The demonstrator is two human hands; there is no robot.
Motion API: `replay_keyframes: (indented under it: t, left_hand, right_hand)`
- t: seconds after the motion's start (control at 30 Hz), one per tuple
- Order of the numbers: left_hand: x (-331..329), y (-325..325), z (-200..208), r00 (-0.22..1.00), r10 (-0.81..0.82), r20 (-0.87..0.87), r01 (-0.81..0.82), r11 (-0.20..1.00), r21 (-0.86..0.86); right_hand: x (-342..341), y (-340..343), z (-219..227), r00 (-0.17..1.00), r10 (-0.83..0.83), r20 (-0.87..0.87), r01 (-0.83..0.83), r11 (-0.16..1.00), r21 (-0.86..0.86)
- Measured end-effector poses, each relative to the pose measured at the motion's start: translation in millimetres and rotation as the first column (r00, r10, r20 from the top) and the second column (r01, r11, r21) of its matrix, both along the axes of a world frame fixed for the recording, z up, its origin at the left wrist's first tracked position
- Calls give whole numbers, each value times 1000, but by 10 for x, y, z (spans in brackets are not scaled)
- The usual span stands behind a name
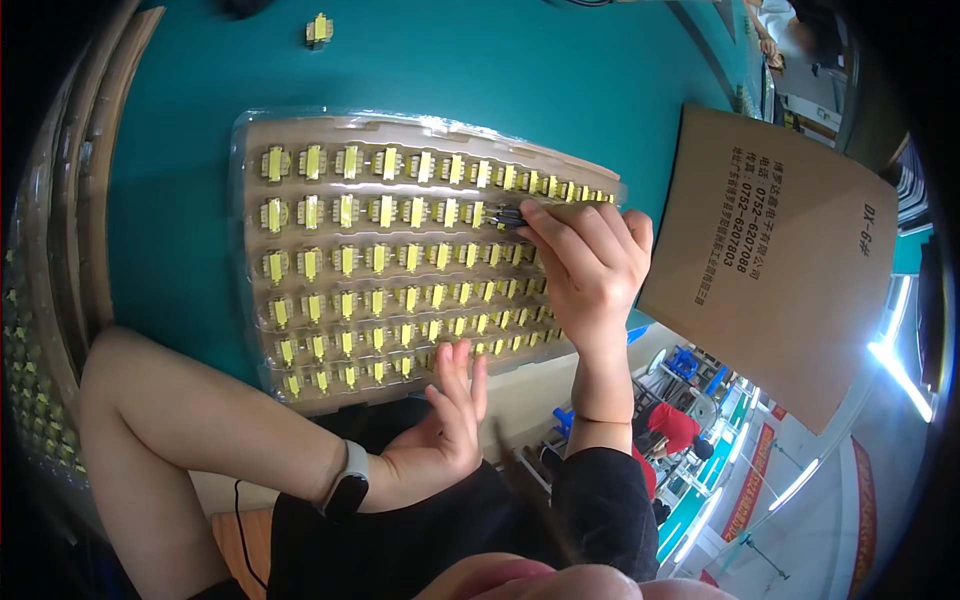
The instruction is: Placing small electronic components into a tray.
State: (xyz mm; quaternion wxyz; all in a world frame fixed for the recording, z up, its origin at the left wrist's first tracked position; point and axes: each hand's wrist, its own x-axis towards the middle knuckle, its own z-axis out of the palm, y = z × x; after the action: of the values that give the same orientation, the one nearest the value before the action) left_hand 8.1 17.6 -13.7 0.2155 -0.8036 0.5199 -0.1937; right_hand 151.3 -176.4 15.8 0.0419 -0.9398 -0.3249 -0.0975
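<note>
A clear plastic tray (243, 180) with a brown underside holds rows of small transformers (313, 162) wrapped in yellow tape. Over the tray's right half, my right hand (590, 260) pinches dark tweezers (508, 216). Their tips reach a transformer in the second row from the far side; whether they grip it I cannot tell. Beside the tray's near edge, my left hand (445, 425) has its fingers spread and holds nothing. Its fingertips are close to the nearest row.
One loose transformer (319, 30) lies on the green table mat (430, 65) beyond the tray. A cardboard box (770, 250) stands at the right. Stacked trays (75, 200) line the left side. Another person in red (672, 428) is in the background.
</note>
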Motion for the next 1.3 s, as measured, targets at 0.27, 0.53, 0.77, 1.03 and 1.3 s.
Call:
replay_keyframes:
  t: [0.27,0.53,0.77,1.03,1.3]
  left_hand:
    - [-21,-19,-1,1000,9,-10,-9,1000,7]
    - [-20,-11,7,1000,13,5,-13,1000,0]
    - [-10,-13,2,1000,9,0,-9,1000,-3]
    - [-20,-27,-6,1000,16,9,-16,1000,-5]
    - [-37,-25,-5,1000,14,16,-14,1000,9]
  right_hand:
    - [-5,-26,-30,1000,6,20,-6,1000,7]
    - [-2,-10,4,1000,7,21,-7,1000,-13]
    - [-21,-10,23,1000,2,4,-2,1000,-1]
    - [-26,-10,18,1000,0,3,0,1000,0]
    - [-217,52,110,995,27,-98,-25,999,26]
